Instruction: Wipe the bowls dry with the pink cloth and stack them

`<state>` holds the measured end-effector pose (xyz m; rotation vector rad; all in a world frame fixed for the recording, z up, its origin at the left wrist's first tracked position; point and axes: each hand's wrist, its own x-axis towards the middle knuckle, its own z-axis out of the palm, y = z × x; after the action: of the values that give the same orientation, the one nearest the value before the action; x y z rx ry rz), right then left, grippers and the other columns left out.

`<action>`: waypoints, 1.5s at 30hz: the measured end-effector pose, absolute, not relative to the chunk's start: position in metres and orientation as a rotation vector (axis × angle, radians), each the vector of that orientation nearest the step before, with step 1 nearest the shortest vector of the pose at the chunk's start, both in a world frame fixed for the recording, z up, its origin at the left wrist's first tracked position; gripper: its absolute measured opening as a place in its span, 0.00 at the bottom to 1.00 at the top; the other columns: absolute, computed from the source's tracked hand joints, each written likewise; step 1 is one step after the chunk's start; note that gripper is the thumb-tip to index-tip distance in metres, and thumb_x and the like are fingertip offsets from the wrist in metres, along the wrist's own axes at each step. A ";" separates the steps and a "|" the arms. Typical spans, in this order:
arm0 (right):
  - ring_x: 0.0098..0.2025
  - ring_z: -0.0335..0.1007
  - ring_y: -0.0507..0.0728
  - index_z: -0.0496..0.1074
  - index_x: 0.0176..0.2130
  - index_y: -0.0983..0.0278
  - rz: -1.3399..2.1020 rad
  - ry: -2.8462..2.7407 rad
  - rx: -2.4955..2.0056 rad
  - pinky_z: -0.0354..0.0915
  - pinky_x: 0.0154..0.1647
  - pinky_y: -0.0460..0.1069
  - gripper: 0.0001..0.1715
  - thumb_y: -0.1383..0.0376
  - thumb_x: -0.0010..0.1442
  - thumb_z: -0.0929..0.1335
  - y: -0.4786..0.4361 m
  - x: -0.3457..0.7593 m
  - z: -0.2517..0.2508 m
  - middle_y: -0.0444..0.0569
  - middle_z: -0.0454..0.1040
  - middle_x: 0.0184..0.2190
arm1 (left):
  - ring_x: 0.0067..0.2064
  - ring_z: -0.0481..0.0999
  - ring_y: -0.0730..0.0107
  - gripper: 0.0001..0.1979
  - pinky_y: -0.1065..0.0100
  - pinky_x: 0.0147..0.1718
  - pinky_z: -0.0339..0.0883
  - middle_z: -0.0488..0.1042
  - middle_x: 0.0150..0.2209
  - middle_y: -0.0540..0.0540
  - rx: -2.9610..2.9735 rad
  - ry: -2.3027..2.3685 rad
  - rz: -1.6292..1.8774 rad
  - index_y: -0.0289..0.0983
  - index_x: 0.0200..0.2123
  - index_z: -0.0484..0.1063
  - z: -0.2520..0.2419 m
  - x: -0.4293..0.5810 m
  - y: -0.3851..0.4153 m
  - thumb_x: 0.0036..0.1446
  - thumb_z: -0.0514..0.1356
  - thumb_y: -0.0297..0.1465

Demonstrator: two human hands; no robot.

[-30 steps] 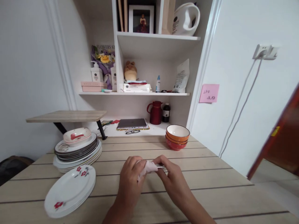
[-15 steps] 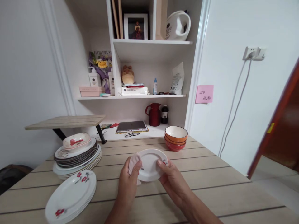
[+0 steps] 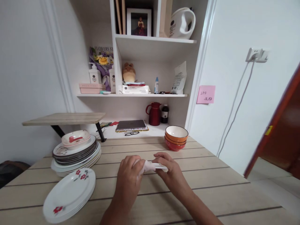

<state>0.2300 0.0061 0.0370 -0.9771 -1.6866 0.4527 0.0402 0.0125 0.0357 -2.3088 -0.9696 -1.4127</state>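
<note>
A small white plate (image 3: 161,166) is held nearly edge-on above the table, so its face hardly shows. My right hand (image 3: 170,175) grips its right edge, with the thumb below and the fingers above. Closed round a pale pink cloth (image 3: 148,166), my left hand (image 3: 130,173) presses it over the plate's left part. The cloth hides that side of the plate. To the left lies a stack of white oval plates (image 3: 70,195) with red flowers.
Behind that stack, a taller pile of plates (image 3: 76,157) carries a square bowl (image 3: 75,139), beside a raised wooden shelf (image 3: 65,118). Stacked orange and red bowls (image 3: 176,139) stand at the back right. A laptop (image 3: 131,125), glasses (image 3: 132,133) and a red jug (image 3: 154,114) sit farther back.
The plate has tipped from face-up view to nearly edge-on. My left hand has turned over with the cloth, which now wraps the plate's left side. My right fingers have shifted along the rim.
</note>
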 end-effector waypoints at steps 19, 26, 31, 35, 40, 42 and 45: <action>0.44 0.81 0.60 0.70 0.56 0.68 1.600 -0.302 -0.715 0.73 0.51 0.56 0.22 0.64 0.64 0.70 0.008 0.212 0.031 0.55 0.83 0.43 | 0.34 0.78 0.70 0.14 0.71 0.33 0.71 0.79 0.35 0.47 -1.476 -2.232 -3.135 0.37 0.42 0.75 0.032 0.040 0.023 0.52 0.68 0.33; 0.38 0.82 0.63 0.71 0.53 0.69 1.611 -0.302 -0.860 0.75 0.46 0.59 0.23 0.68 0.59 0.73 0.012 0.199 0.002 0.56 0.84 0.39 | 0.35 0.79 0.73 0.12 0.63 0.41 0.75 0.78 0.36 0.50 -0.563 -1.604 -3.913 0.41 0.42 0.72 0.050 0.031 0.027 0.59 0.57 0.20; 0.38 0.81 0.64 0.75 0.48 0.72 1.691 -0.413 -0.843 0.73 0.48 0.58 0.21 0.67 0.56 0.75 0.008 0.192 0.001 0.60 0.84 0.38 | 0.41 0.80 0.65 0.08 0.58 0.45 0.74 0.78 0.39 0.47 -1.101 -1.328 -4.080 0.41 0.43 0.72 0.054 0.032 0.023 0.59 0.60 0.27; 0.34 0.81 0.63 0.76 0.45 0.73 1.781 -0.493 -0.751 0.73 0.45 0.57 0.18 0.65 0.56 0.74 0.003 0.186 0.007 0.59 0.84 0.33 | 0.45 0.78 0.60 0.17 0.54 0.50 0.71 0.77 0.42 0.46 -2.096 -1.783 -3.232 0.43 0.50 0.70 0.036 0.044 0.020 0.57 0.63 0.34; 0.27 0.79 0.59 0.77 0.39 0.73 1.751 -0.452 -0.784 0.72 0.35 0.52 0.12 0.72 0.52 0.71 0.002 0.186 0.012 0.56 0.83 0.27 | 0.60 0.65 0.51 0.18 0.44 0.61 0.56 0.68 0.57 0.43 -2.576 -1.519 -1.580 0.47 0.46 0.78 0.017 0.053 0.020 0.54 0.59 0.25; 0.27 0.79 0.59 0.76 0.41 0.74 1.740 -0.415 -0.806 0.72 0.35 0.52 0.13 0.73 0.54 0.69 0.003 0.187 0.013 0.57 0.83 0.27 | 0.63 0.61 0.48 0.20 0.41 0.61 0.53 0.64 0.62 0.43 -2.503 -1.524 -1.311 0.49 0.49 0.77 0.014 0.051 0.022 0.56 0.59 0.26; 0.28 0.79 0.60 0.75 0.46 0.74 1.734 -0.327 -0.843 0.72 0.36 0.53 0.15 0.69 0.60 0.67 0.005 0.188 0.013 0.57 0.83 0.29 | 0.68 0.52 0.43 0.22 0.37 0.63 0.47 0.55 0.68 0.42 -2.438 -1.552 -1.145 0.50 0.56 0.73 0.012 0.045 0.023 0.58 0.62 0.35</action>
<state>0.1877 0.0052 0.0125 -0.8428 -0.3269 1.7341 0.0453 0.0234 0.0117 -2.4376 -1.5522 -1.1453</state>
